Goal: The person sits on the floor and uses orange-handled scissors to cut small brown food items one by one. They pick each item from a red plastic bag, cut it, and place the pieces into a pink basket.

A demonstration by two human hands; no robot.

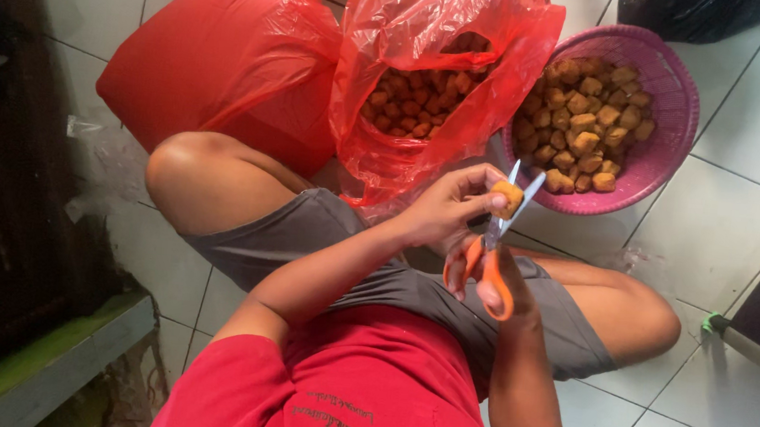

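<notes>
Pinching a tofu puff (507, 197), left hand (442, 212) faces scissors (496, 251); basket (674, 102) holds more.

Scissors (492, 251): glossy orange plastic handles, bright metal blades. Tofu puff (508, 198): matt, rough, porous crust. Red bags (429, 71): thin glossy plastic film (crinkled, translucent). Basket (674, 102): pink perforated plastic, matt. Floor (755, 118): smooth glazed tile. Shorts (323, 236): matt grey cloth.

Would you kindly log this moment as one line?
left hand: holds tofu puff | right hand: orange scissors, blades open around puff | red bag, pink basket: both hold puffs
</notes>
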